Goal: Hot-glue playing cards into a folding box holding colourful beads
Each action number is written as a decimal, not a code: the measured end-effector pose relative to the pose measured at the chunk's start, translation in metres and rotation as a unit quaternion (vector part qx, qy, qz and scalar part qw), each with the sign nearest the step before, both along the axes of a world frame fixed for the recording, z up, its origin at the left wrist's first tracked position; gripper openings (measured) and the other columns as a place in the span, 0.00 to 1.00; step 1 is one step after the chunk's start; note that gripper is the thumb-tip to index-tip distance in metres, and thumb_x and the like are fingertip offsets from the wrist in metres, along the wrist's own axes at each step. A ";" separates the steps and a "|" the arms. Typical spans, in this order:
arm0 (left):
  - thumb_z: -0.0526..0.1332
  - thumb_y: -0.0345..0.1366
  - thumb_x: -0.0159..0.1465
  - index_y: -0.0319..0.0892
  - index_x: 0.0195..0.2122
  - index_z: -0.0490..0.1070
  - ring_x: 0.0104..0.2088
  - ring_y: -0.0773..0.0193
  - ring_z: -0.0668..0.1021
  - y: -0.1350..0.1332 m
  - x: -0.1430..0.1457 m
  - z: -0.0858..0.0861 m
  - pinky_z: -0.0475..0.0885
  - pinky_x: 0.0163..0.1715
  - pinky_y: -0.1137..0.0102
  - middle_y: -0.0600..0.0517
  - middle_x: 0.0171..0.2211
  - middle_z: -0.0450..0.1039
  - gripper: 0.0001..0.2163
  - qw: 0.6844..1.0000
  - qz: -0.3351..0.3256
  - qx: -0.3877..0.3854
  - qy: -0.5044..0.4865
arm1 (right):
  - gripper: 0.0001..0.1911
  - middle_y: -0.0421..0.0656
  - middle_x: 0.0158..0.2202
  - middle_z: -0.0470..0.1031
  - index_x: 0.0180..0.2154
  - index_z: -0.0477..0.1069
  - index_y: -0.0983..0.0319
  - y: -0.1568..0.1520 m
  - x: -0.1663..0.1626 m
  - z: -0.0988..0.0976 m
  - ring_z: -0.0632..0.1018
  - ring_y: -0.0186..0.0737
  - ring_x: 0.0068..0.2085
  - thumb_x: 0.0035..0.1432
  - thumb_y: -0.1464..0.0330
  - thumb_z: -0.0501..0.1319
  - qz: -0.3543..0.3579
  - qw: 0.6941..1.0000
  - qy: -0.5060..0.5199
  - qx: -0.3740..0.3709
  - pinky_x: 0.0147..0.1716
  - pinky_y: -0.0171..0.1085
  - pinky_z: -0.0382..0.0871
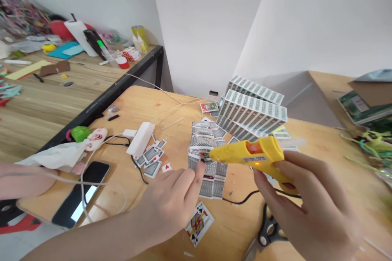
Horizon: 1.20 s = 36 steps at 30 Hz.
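The right hand (306,204) has its grip clenched around the handle of a yellow glue gun (254,153). The gun is held level just above the worktop (330,147), its nozzle pointing left at a small stack of folded cards (208,159) in the middle. The left hand (171,202) grasps nothing: its grip is released and loosely curled, with 1 finger stretched out to touch the stack's left side, just beside the nozzle tip. Behind the gun stands a bigger block of ranked cards (254,110) (2 tilted tiers, green-backed). 1 king card (199,223) lies face up near the left hand, and black scissors (269,228) lie under the right hand. A phone (81,195) lies at the worktop's left edge.
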<state>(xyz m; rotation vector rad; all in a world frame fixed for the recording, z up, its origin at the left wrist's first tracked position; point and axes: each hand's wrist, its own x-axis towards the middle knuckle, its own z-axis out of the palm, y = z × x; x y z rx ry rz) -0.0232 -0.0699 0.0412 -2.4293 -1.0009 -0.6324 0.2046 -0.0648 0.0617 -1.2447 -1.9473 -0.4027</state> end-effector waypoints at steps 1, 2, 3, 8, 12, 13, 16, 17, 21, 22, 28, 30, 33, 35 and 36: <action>0.62 0.22 0.58 0.27 0.45 0.71 0.19 0.67 0.68 0.000 0.000 0.000 0.59 0.17 0.69 0.57 0.19 0.64 0.13 1.000 0.000 -0.002 0.000 | 0.14 0.44 0.38 0.75 0.38 0.70 0.64 0.000 0.000 0.000 0.80 0.38 0.36 0.49 0.80 0.68 0.000 1.000 0.000 -0.001 0.35 0.34 0.75; 0.62 0.21 0.57 0.27 0.45 0.71 0.19 0.67 0.68 0.000 0.000 0.000 0.59 0.17 0.69 0.57 0.19 0.64 0.13 1.000 0.001 -0.004 -0.001 | 0.14 0.44 0.39 0.75 0.38 0.70 0.64 -0.001 0.000 0.000 0.80 0.38 0.36 0.49 0.80 0.68 0.000 1.000 0.001 -0.003 0.35 0.33 0.75; 0.62 0.21 0.57 0.27 0.44 0.71 0.19 0.67 0.68 0.000 -0.001 -0.001 0.59 0.17 0.69 0.57 0.19 0.64 0.13 1.000 0.002 -0.004 -0.004 | 0.14 0.44 0.39 0.75 0.38 0.70 0.64 -0.001 0.000 0.000 0.80 0.38 0.36 0.49 0.80 0.68 -0.002 1.000 0.002 -0.004 0.35 0.33 0.75; 0.64 0.22 0.57 0.28 0.44 0.72 0.20 0.66 0.69 -0.002 -0.002 -0.002 0.61 0.17 0.68 0.56 0.20 0.66 0.13 1.000 0.003 -0.002 -0.002 | 0.13 0.43 0.39 0.75 0.37 0.70 0.63 -0.004 0.001 -0.001 0.80 0.36 0.36 0.50 0.79 0.68 -0.007 1.000 0.009 -0.014 0.32 0.32 0.75; 0.65 0.23 0.56 0.27 0.45 0.71 0.20 0.66 0.70 -0.002 -0.002 -0.002 0.61 0.17 0.68 0.56 0.20 0.67 0.14 1.000 -0.003 -0.003 -0.004 | 0.09 0.43 0.38 0.74 0.37 0.70 0.63 -0.003 0.001 -0.001 0.79 0.34 0.32 0.53 0.77 0.66 -0.001 1.000 0.003 -0.020 0.28 0.30 0.74; 0.64 0.23 0.56 0.26 0.45 0.71 0.20 0.66 0.71 -0.002 -0.002 -0.002 0.61 0.17 0.68 0.56 0.20 0.67 0.14 1.000 -0.004 -0.004 -0.005 | 0.08 0.43 0.38 0.74 0.37 0.70 0.63 -0.003 0.001 0.000 0.79 0.33 0.31 0.54 0.77 0.65 -0.001 1.000 0.001 -0.018 0.27 0.30 0.74; 0.63 0.22 0.57 0.25 0.45 0.71 0.21 0.66 0.71 -0.002 -0.001 -0.002 0.62 0.18 0.68 0.55 0.21 0.68 0.14 1.000 -0.008 -0.005 -0.008 | 0.07 0.43 0.38 0.74 0.37 0.70 0.63 -0.003 0.001 0.001 0.78 0.32 0.29 0.55 0.77 0.64 -0.006 1.000 -0.004 -0.014 0.27 0.30 0.73; 0.63 0.22 0.57 0.25 0.45 0.70 0.20 0.66 0.70 -0.002 -0.001 -0.002 0.62 0.18 0.68 0.55 0.21 0.68 0.14 1.000 -0.008 -0.003 -0.010 | 0.07 0.43 0.38 0.75 0.36 0.69 0.63 -0.003 0.001 0.001 0.78 0.32 0.29 0.55 0.77 0.64 -0.008 1.000 -0.005 -0.015 0.27 0.30 0.73; 0.62 0.22 0.58 0.25 0.47 0.70 0.21 0.67 0.70 -0.004 -0.002 -0.004 0.62 0.18 0.68 0.56 0.21 0.67 0.15 1.000 -0.006 -0.006 -0.017 | 0.07 0.43 0.38 0.74 0.36 0.69 0.63 -0.005 0.001 0.001 0.78 0.31 0.29 0.56 0.77 0.64 -0.009 1.000 -0.007 -0.017 0.28 0.29 0.74; 0.62 0.22 0.58 0.25 0.47 0.70 0.21 0.67 0.70 -0.004 -0.002 -0.005 0.62 0.18 0.68 0.55 0.21 0.67 0.15 1.000 -0.006 -0.010 -0.019 | 0.06 0.43 0.38 0.74 0.36 0.69 0.63 -0.005 0.001 0.000 0.78 0.31 0.29 0.56 0.76 0.63 -0.010 1.000 -0.007 -0.017 0.27 0.29 0.74; 0.61 0.21 0.58 0.24 0.46 0.70 0.21 0.67 0.70 -0.004 -0.002 -0.008 0.61 0.18 0.68 0.55 0.21 0.67 0.14 0.999 -0.011 -0.012 -0.040 | 0.03 0.43 0.36 0.74 0.35 0.69 0.63 -0.003 0.002 0.001 0.78 0.31 0.28 0.58 0.74 0.61 -0.015 1.000 -0.018 -0.016 0.25 0.29 0.74; 0.61 0.20 0.58 0.24 0.46 0.70 0.21 0.68 0.70 -0.004 -0.001 -0.007 0.60 0.19 0.68 0.55 0.20 0.67 0.13 0.999 -0.010 -0.009 -0.039 | 0.04 0.43 0.36 0.75 0.35 0.69 0.63 -0.002 0.002 0.003 0.78 0.31 0.27 0.58 0.75 0.61 -0.011 1.000 -0.013 -0.017 0.25 0.29 0.75; 0.61 0.20 0.58 0.25 0.45 0.71 0.20 0.69 0.69 -0.004 0.000 -0.006 0.60 0.19 0.69 0.56 0.20 0.67 0.13 0.999 -0.012 -0.008 -0.044 | 0.06 0.43 0.36 0.75 0.35 0.69 0.62 -0.002 0.003 0.005 0.78 0.31 0.26 0.56 0.77 0.62 -0.002 1.000 -0.009 -0.023 0.23 0.28 0.75; 0.61 0.21 0.58 0.25 0.45 0.71 0.20 0.69 0.69 -0.003 0.000 -0.006 0.60 0.19 0.68 0.56 0.21 0.67 0.13 0.999 -0.012 -0.009 -0.044 | 0.06 0.43 0.36 0.75 0.34 0.69 0.62 -0.003 0.003 0.005 0.78 0.31 0.27 0.56 0.77 0.61 0.000 0.999 -0.007 -0.032 0.21 0.27 0.74; 0.61 0.21 0.58 0.25 0.45 0.70 0.20 0.69 0.69 -0.003 0.000 -0.006 0.60 0.19 0.68 0.56 0.20 0.66 0.13 0.999 -0.010 -0.008 -0.041 | 0.06 0.43 0.36 0.75 0.34 0.69 0.62 -0.003 0.003 0.005 0.79 0.31 0.27 0.56 0.77 0.61 -0.001 0.999 -0.006 -0.037 0.21 0.26 0.74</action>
